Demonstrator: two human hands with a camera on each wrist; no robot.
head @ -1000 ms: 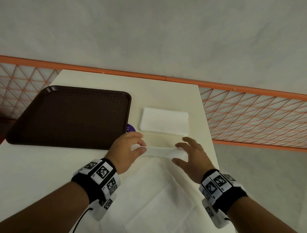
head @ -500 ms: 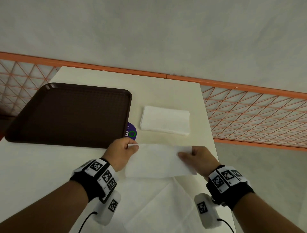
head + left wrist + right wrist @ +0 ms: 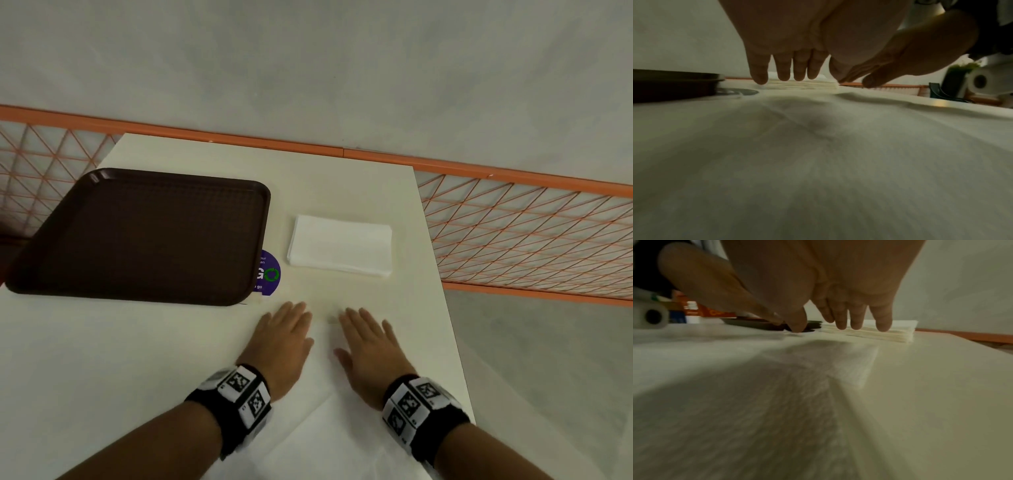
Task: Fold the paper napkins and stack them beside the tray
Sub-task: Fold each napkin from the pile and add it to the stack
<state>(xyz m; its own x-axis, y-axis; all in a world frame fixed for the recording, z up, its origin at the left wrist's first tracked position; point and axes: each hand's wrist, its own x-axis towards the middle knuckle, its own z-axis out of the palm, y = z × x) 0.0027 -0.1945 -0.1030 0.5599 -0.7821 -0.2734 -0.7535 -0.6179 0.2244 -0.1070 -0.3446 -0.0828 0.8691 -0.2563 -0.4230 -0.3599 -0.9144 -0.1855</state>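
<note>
Pressing flat white napkin [image 3: 323,346], textured brown tray [image 3: 144,236]

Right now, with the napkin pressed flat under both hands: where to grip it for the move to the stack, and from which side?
Probably its right edge. In the right wrist view the folded napkin ends in a free corner lying on bare table, so the right hand could slide fingers under from the right and pinch. The left hand could likewise take the left edge. The stack sits just beyond.
</note>
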